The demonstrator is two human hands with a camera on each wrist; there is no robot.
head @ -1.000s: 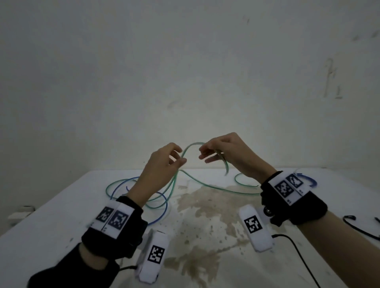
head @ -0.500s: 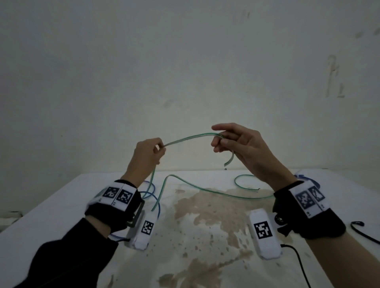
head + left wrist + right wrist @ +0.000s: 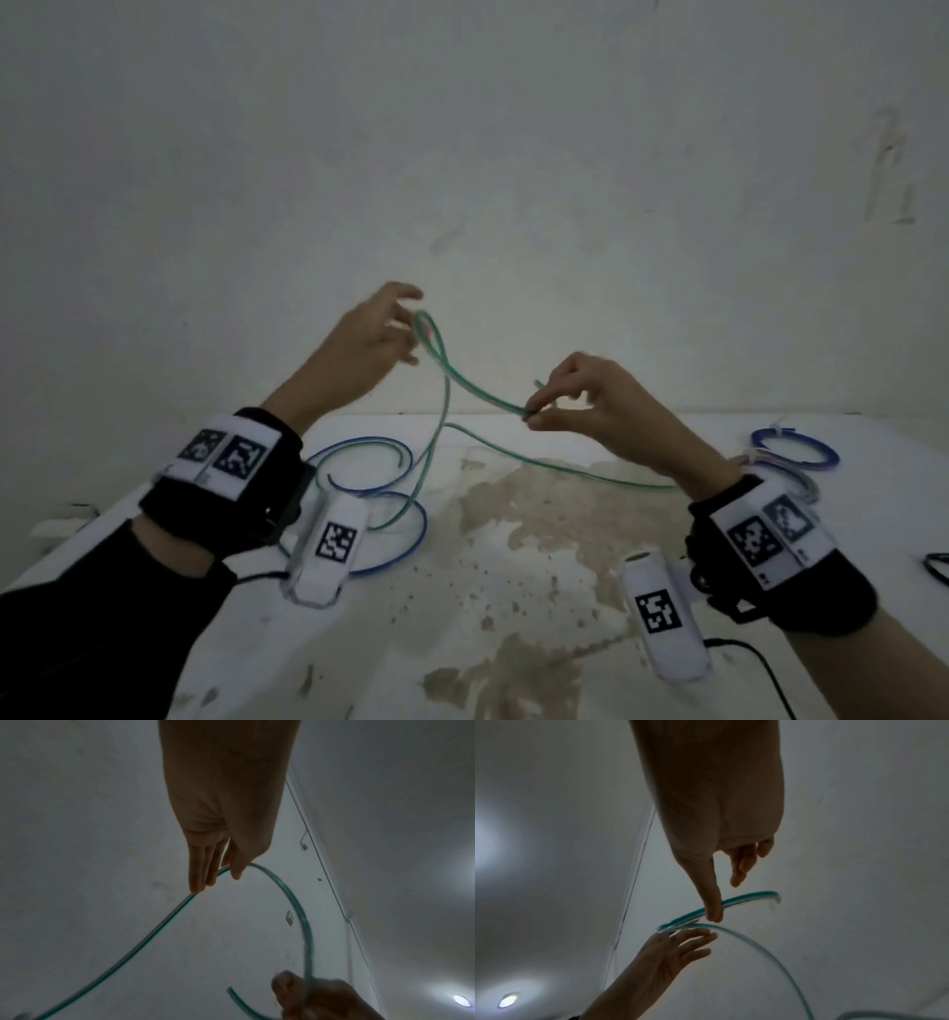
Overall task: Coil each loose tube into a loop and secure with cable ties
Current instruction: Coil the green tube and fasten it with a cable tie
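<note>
A green-striped clear tube [image 3: 477, 390] hangs between both hands above the white table [image 3: 390, 647]. My left hand [image 3: 405, 329] is raised, fingers straight, and the tube's bend lies across them; the left wrist view shows the tube [image 3: 295, 902] passing between the fingers [image 3: 199, 880] and thumb. Lower and to the right, my right hand [image 3: 531, 413] pinches the tube near its free end with thumb and forefinger. In the right wrist view the thumb [image 3: 713, 908] presses on the tube [image 3: 746, 897]. The rest of the tube trails down to the table.
A loose blue tube [image 3: 359, 452] curls on the table at the left, under the green one. A coiled blue tube [image 3: 796, 447] lies at the back right. A black cable [image 3: 937, 565] shows at the right edge. A brown stain [image 3: 539, 509] marks the table's middle; a wall stands behind.
My left hand rose and its pinch loosened to straight fingers, with the tube folded into a bend there. My right hand dropped lower, still pinching the tube's end.
</note>
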